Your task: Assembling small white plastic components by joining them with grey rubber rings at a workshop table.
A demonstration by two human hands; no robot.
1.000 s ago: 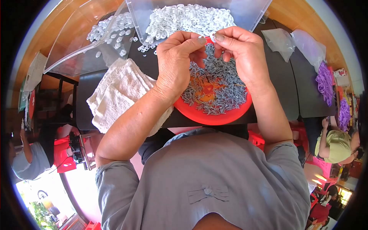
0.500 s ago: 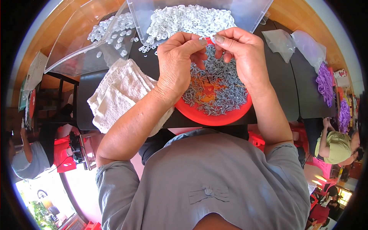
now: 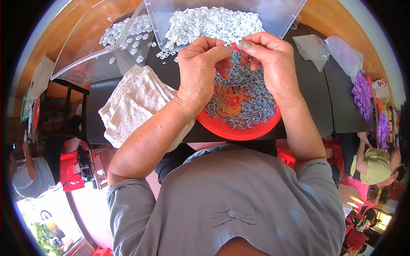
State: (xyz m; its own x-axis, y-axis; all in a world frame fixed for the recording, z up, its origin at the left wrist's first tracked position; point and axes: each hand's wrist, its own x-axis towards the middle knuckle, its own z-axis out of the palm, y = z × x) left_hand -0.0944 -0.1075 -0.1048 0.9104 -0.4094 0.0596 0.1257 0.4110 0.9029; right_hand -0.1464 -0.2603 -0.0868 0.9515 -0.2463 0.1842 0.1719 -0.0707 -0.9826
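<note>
Above the far rim of a red bowl (image 3: 239,135), my hands meet almost tip to tip. My left hand (image 3: 197,66) is closed, with a small white plastic piece (image 3: 228,45) pinched between thumb and index finger. My right hand (image 3: 275,62) pinches too, thumb against index finger; what sits there is mostly hidden and too small to name. Many small grey pins or screws (image 3: 245,91) lie in the bowl, leaving part of its patterned bottom bare. Behind my hands, a clear plastic bin (image 3: 154,21) holds a heap of white plastic pieces (image 3: 213,23).
A folded cream towel (image 3: 139,104) lies left of the bowl. Behind it, a tilted clear tub (image 3: 83,64) holds more white pieces. Plastic bags (image 3: 311,49) and purple strips (image 3: 362,94) are at the right. Other people (image 3: 371,166) sit at both sides.
My hands stay together over the bowl with only slight finger shifts. More of the white piece shows at my left fingertips. The whole view has shifted slightly.
</note>
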